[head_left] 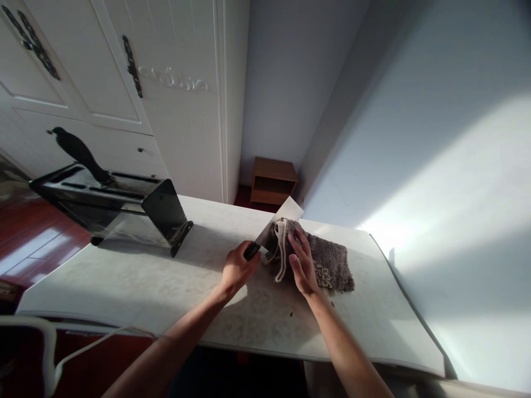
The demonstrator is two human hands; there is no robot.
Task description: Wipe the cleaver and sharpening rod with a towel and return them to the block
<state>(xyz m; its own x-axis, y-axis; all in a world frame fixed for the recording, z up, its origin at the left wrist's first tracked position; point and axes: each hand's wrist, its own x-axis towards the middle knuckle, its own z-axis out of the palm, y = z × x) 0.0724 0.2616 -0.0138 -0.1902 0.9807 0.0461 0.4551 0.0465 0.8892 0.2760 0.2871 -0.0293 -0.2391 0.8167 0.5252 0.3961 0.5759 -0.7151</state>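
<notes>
My left hand [237, 269] is closed round the black handle of a broad-bladed knife [279, 220], whose blade points away toward the far table edge. Over the blade lies a grey fluffy cloth [329, 262] with a pale trim. My right hand [304, 265] lies on that cloth with its fingers stretched along it, pressing it against the blade. Both hands rest on the white table [136, 282].
A black knife block [120, 207] with one black handle [78, 152] sticking up stands at the table's back left. White cabinet doors [124, 83] rise behind it. A small wooden stool [274, 179] sits in the corner. A pale wall [435, 138] runs along the right.
</notes>
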